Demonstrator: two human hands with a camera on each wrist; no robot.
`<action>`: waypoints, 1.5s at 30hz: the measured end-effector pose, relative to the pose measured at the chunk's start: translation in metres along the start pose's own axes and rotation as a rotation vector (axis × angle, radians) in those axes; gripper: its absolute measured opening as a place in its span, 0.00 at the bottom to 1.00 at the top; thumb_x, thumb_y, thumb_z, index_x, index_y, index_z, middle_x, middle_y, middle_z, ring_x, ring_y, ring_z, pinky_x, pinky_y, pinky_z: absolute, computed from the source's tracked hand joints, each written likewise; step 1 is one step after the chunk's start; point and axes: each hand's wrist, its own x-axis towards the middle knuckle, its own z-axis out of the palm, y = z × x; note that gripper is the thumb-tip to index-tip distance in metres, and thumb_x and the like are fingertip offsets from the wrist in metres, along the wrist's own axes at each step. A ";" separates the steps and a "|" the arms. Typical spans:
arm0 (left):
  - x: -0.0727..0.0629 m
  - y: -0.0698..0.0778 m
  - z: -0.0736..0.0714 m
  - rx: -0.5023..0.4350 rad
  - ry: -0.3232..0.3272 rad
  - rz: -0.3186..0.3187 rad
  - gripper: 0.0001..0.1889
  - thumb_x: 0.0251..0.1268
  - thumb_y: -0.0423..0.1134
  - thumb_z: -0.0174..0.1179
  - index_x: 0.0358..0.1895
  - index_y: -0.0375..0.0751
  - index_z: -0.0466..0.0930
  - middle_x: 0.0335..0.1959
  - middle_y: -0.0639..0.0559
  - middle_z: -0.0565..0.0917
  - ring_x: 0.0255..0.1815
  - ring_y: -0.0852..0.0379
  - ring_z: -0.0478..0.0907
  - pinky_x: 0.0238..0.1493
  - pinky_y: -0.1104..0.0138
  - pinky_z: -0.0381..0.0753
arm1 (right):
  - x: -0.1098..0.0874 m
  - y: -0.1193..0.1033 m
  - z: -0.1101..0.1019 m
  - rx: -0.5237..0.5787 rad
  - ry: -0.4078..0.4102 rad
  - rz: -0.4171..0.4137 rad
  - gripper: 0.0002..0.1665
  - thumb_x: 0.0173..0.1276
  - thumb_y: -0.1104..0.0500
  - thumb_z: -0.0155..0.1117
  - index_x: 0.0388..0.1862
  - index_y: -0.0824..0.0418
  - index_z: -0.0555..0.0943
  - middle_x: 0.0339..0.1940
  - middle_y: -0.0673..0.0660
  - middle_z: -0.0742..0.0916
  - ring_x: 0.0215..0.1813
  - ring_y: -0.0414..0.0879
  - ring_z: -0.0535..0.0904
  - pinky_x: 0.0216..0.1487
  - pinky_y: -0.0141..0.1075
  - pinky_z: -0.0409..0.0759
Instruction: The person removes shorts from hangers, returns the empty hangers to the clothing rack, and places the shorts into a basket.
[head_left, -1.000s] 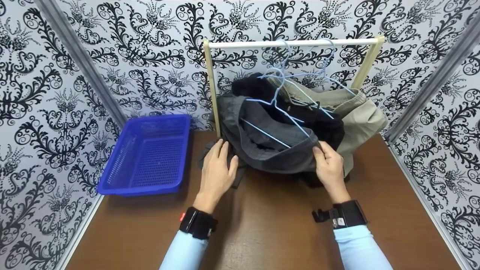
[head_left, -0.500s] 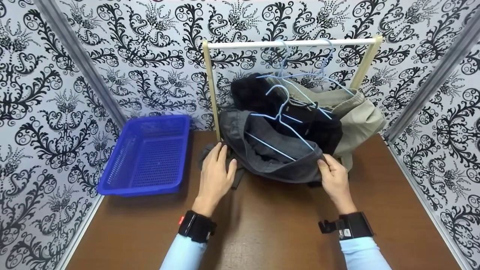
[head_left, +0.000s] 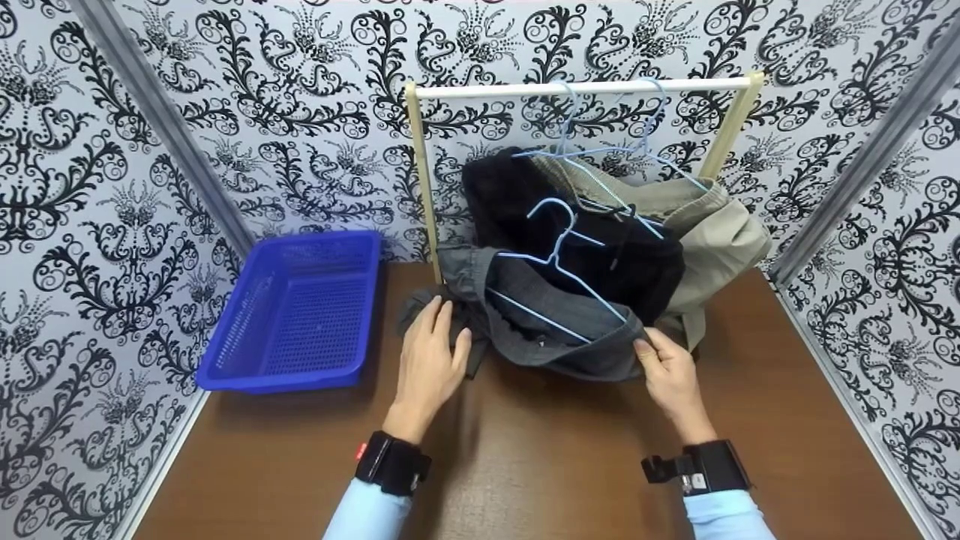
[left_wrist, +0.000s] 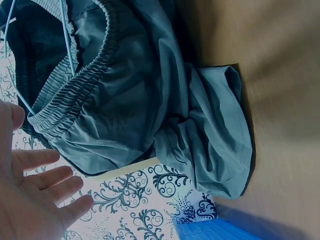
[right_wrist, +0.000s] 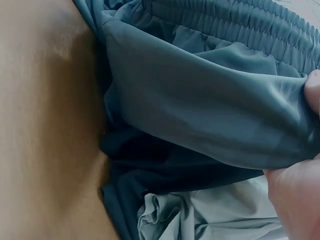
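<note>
Dark grey elastic-waist pants [head_left: 525, 358] sit on a light blue hanger [head_left: 556, 259], whose hook stands free below the rack's rod. My right hand [head_left: 670, 375] pinches the right side of the waistband between thumb and fingers; the right wrist view shows the thumb [right_wrist: 312, 90] on the stretched cloth. Beside the left side of the pants is my left hand [head_left: 431, 360], its fingers extended and holding nothing. In the left wrist view that hand [left_wrist: 37, 192] appears with fingers spread, close to the gathered waistband [left_wrist: 75, 95]. A pant leg [left_wrist: 215, 135] lies bunched on the table.
Behind the pants stands a rack with a white rod [head_left: 480, 91]. Black bottoms [head_left: 645, 270] and beige pants [head_left: 735, 232] hang from it on blue hangers. A blue plastic basket [head_left: 281, 384] rests at left on the brown table [head_left: 540, 465]. Patterned walls enclose the sides and back.
The pants and their hanger have come down and toward me, away from the rod, with my right hand gripping the waistband. My left hand has shifted slightly down.
</note>
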 end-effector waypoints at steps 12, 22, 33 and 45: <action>-0.012 0.001 0.002 -0.020 0.006 -0.008 0.26 0.74 0.43 0.59 0.67 0.28 0.76 0.69 0.32 0.75 0.70 0.34 0.72 0.71 0.45 0.69 | -0.016 -0.005 0.006 0.007 -0.044 0.012 0.09 0.71 0.77 0.59 0.43 0.74 0.85 0.35 0.57 0.90 0.37 0.30 0.80 0.41 0.19 0.75; -0.018 -0.003 0.009 -0.033 0.008 -0.028 0.27 0.73 0.42 0.59 0.68 0.27 0.74 0.70 0.32 0.74 0.70 0.34 0.72 0.71 0.44 0.69 | -0.025 0.014 0.015 -0.022 -0.119 -0.070 0.11 0.68 0.78 0.61 0.41 0.69 0.86 0.37 0.53 0.90 0.39 0.30 0.80 0.44 0.18 0.73; -0.020 -0.011 0.023 -0.046 0.026 -0.054 0.31 0.71 0.41 0.60 0.72 0.27 0.70 0.73 0.31 0.71 0.73 0.32 0.69 0.71 0.41 0.68 | -0.036 -0.001 0.019 -0.011 -0.138 -0.012 0.10 0.67 0.77 0.61 0.36 0.67 0.85 0.29 0.55 0.86 0.33 0.32 0.75 0.39 0.20 0.71; -0.014 -0.018 0.028 -0.086 -0.060 -0.187 0.23 0.79 0.46 0.53 0.64 0.30 0.78 0.63 0.33 0.79 0.70 0.36 0.71 0.73 0.32 0.55 | -0.041 -0.014 0.019 0.017 -0.156 -0.035 0.12 0.66 0.79 0.61 0.29 0.65 0.81 0.23 0.54 0.79 0.30 0.33 0.71 0.33 0.24 0.68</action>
